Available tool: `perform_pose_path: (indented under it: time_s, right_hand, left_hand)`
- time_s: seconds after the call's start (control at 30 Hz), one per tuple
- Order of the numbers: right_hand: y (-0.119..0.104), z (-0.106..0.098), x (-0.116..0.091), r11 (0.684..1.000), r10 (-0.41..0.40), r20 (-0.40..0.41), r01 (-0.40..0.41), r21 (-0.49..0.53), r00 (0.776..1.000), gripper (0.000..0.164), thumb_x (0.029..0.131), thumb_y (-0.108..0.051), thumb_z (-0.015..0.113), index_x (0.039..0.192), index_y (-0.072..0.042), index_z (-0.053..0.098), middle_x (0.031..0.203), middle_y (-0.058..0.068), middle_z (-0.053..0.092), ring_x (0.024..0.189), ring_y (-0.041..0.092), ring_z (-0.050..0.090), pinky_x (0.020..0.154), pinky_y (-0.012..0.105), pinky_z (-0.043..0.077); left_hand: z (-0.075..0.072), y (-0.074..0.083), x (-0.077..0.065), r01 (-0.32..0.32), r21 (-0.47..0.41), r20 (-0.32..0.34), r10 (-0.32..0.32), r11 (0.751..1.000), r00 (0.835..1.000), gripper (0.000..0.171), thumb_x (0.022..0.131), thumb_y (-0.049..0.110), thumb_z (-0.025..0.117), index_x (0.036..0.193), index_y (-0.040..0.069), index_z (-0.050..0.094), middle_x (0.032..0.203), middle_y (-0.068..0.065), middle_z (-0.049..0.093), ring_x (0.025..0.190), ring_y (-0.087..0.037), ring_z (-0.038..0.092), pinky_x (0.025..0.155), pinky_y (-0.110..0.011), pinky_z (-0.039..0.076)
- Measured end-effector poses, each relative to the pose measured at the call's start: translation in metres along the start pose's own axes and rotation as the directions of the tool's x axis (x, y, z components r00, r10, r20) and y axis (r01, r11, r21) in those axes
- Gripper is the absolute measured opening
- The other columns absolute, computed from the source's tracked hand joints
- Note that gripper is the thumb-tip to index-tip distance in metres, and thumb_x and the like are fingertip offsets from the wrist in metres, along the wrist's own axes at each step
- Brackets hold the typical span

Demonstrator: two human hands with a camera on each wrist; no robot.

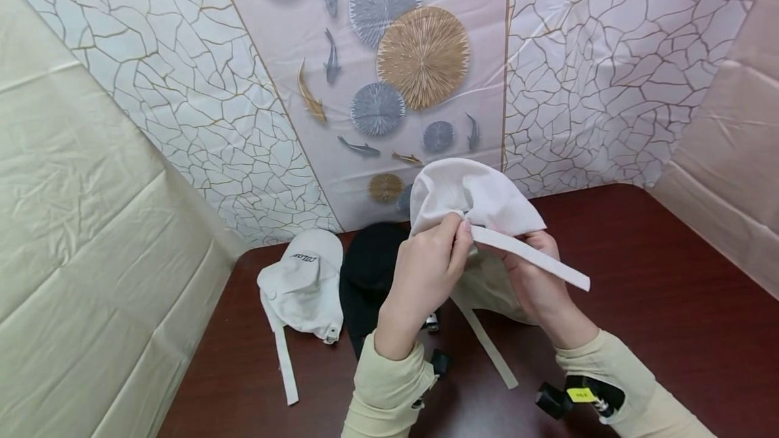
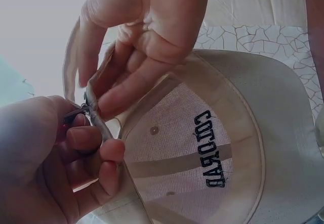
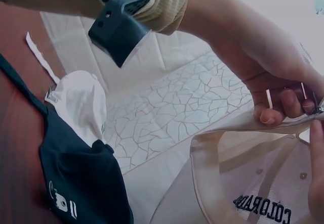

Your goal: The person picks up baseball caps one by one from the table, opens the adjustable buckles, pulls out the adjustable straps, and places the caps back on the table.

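A pale baseball cap (image 1: pixel 471 188) is held up in front of me, its crown away from me and a loose strap end (image 1: pixel 529 253) sticking out to the right. My left hand (image 1: pixel 426 272) pinches the back strap at its small metal buckle (image 2: pixel 86 107). The right hand (image 1: pixel 538 282) grips the cap's back edge, partly hidden behind the strap. In the left wrist view, the cap's inside shows dark lettering (image 2: pixel 212 148) and the brim (image 2: pixel 263 113) at the right. Fingers of both hands meet around the buckle.
On the dark red table (image 1: pixel 633 276) lie a white cap (image 1: pixel 310 289) with a hanging strap, a black cap (image 1: pixel 368 276), and a beige cap (image 1: pixel 487 282) below my hands. Patterned cloth (image 1: pixel 572 73) hangs behind the table.
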State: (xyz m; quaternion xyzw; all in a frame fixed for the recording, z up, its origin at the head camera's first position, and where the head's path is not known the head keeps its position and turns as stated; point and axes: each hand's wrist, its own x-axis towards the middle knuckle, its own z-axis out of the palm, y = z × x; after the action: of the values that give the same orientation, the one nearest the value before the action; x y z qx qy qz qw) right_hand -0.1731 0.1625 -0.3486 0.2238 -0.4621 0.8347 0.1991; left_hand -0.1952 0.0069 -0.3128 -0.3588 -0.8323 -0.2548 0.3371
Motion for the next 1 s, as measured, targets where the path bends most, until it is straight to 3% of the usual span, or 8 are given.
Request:
perform_pose_path:
  time_s: [0.2, 0.3, 0.37, 0.47, 0.6, 0.73, 1.0]
  right_hand:
    - [-0.003, 0.0, 0.001, 0.986, 0.043, -0.011, -0.044, -0.158, 0.999, 0.028, 0.096, 0.009, 0.056, 0.094, -0.01, 0.076, 0.087, 0.0, 0.072, 0.076, 0.011, 0.065, 0.069, 0.025, 0.054]
    - [-0.005, -0.001, 0.002, 0.977, 0.038, -0.029, -0.043, -0.209, 0.999, 0.028, 0.096, 0.01, 0.056, 0.09, -0.009, 0.075, 0.081, 0.001, 0.07, 0.071, 0.011, 0.062, 0.064, 0.024, 0.052]
    - [-0.006, -0.001, 0.003, 0.979, 0.022, -0.024, -0.026, -0.202, 0.999, 0.027, 0.096, 0.01, 0.056, 0.091, -0.009, 0.075, 0.08, 0.001, 0.07, 0.07, 0.009, 0.063, 0.062, 0.023, 0.051]
    - [-0.007, -0.003, 0.004, 0.988, -0.005, 0.005, 0.006, -0.152, 1.0, 0.028, 0.097, 0.011, 0.053, 0.092, -0.005, 0.076, 0.078, 0.003, 0.07, 0.068, 0.009, 0.064, 0.059, 0.022, 0.05]
    - [-0.008, -0.006, 0.002, 0.994, 0.022, 0.036, -0.018, -0.108, 0.999, 0.03, 0.098, 0.009, 0.051, 0.09, -0.005, 0.077, 0.073, 0.003, 0.068, 0.065, 0.011, 0.06, 0.057, 0.023, 0.048]
    - [-0.008, -0.007, -0.001, 0.989, 0.082, 0.038, -0.076, -0.124, 0.996, 0.031, 0.1, 0.005, 0.051, 0.09, -0.01, 0.076, 0.073, 0.0, 0.066, 0.064, 0.009, 0.057, 0.056, 0.022, 0.044]
    - [-0.008, -0.002, 0.0, 0.988, 0.103, -0.006, -0.103, -0.113, 0.995, 0.028, 0.101, 0.004, 0.05, 0.092, -0.01, 0.072, 0.074, 0.0, 0.066, 0.063, 0.009, 0.056, 0.054, 0.022, 0.042]
  left_hand:
    - [-0.001, 0.001, 0.0, -0.025, -0.007, 0.005, 0.025, 1.0, 1.0, 0.031, 0.108, 0.025, 0.044, 0.08, 0.013, 0.05, 0.058, 0.005, 0.04, 0.049, -0.011, 0.044, 0.045, -0.025, 0.034]
    - [-0.002, 0.001, -0.002, -0.082, -0.007, 0.023, 0.082, 0.997, 0.996, 0.029, 0.107, 0.032, 0.05, 0.084, 0.014, 0.052, 0.065, 0.007, 0.043, 0.055, -0.007, 0.045, 0.049, -0.021, 0.036]
    - [-0.003, -0.001, -0.004, -0.143, 0.038, 0.025, 0.142, 0.989, 0.989, 0.028, 0.103, 0.038, 0.057, 0.088, 0.015, 0.055, 0.071, 0.008, 0.045, 0.063, -0.007, 0.048, 0.054, -0.02, 0.039]
    - [-0.006, -0.005, -0.006, -0.222, 0.187, 0.014, 0.224, 0.957, 0.975, 0.033, 0.096, 0.045, 0.066, 0.093, 0.013, 0.058, 0.081, 0.006, 0.052, 0.074, -0.01, 0.052, 0.062, -0.023, 0.042]
    - [-0.008, -0.011, -0.009, -0.26, 0.372, 0.003, 0.279, 0.891, 0.96, 0.029, 0.095, 0.039, 0.07, 0.097, 0.012, 0.062, 0.09, 0.001, 0.062, 0.082, -0.017, 0.058, 0.066, -0.028, 0.044]
    - [-0.005, -0.011, -0.009, -0.296, 0.446, -0.011, 0.336, 0.845, 0.942, 0.015, 0.096, 0.027, 0.066, 0.094, 0.012, 0.064, 0.091, 0.002, 0.065, 0.083, -0.017, 0.06, 0.065, -0.029, 0.043]
    - [-0.002, -0.011, -0.013, -0.332, 0.437, -0.021, 0.379, 0.836, 0.925, 0.01, 0.093, 0.014, 0.06, 0.084, 0.013, 0.061, 0.077, 0.002, 0.054, 0.072, -0.016, 0.053, 0.062, -0.026, 0.038]
